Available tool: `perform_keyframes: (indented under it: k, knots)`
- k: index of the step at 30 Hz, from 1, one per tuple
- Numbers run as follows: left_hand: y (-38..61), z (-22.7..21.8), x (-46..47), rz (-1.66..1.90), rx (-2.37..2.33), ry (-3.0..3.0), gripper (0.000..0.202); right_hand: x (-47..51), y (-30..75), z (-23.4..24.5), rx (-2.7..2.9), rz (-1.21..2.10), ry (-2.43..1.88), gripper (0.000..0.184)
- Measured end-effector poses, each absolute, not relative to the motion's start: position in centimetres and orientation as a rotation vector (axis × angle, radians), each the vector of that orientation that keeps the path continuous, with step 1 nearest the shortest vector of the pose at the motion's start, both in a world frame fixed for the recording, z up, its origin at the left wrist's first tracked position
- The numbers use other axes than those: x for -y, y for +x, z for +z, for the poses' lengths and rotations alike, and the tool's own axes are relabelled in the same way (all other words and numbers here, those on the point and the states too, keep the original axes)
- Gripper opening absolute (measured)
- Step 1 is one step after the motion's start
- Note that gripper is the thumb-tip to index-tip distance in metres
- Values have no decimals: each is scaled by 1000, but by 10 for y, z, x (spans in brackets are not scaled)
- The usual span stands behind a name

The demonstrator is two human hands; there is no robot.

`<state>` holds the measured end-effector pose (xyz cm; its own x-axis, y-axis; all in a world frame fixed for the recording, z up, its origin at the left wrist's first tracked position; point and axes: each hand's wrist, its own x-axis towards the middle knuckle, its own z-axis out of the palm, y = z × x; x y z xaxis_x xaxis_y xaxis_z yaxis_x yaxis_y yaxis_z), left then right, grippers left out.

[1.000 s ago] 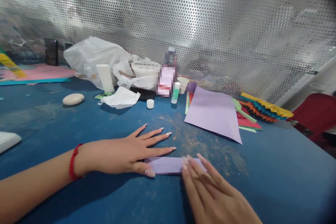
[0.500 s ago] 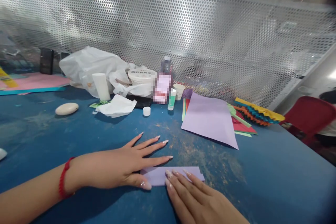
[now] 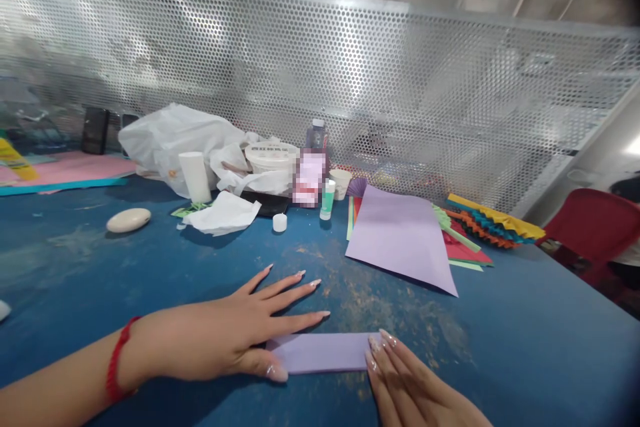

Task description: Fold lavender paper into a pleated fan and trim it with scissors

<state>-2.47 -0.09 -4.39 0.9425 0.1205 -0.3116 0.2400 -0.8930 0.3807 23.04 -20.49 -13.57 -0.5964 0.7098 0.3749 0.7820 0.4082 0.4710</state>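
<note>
A narrow folded strip of lilac paper (image 3: 325,352) lies flat on the blue table in front of me. My left hand (image 3: 235,333) rests with fingers spread, its thumb and palm edge pressing on the strip's left end. The fingertips of my right hand (image 3: 415,380) lie on the strip's right end, the fingers straight and side by side. Beyond, a larger lilac sheet (image 3: 400,233) lies over several coloured papers, its near right corner lifted a little.
At the back stand a glue stick (image 3: 327,200), its white cap (image 3: 279,222), a phone (image 3: 309,177), a paper cup (image 3: 341,183) and a white plastic bag (image 3: 170,140). A cream oval object (image 3: 129,220) lies left. Pleated papers (image 3: 495,220) sit right, near a red chair (image 3: 590,227).
My right hand has slid rightward along the strip, from its middle to its right end. My left hand stays on the left end. The view has tilted up slightly.
</note>
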Motion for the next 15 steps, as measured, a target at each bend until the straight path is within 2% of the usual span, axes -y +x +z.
perform_keyframes:
  k: [6,11,15]
  knots:
    - [-25,-43,2,-427,-286,2661,65,190,215,-120,2422,-1101,-1297,23]
    - [-24,-42,2,-416,-298,2644,65,181,204,-104,2257,-1255,-1210,45]
    - [-25,-41,0,-399,-320,2608,64,179,203,-95,2240,-1236,-1209,48]
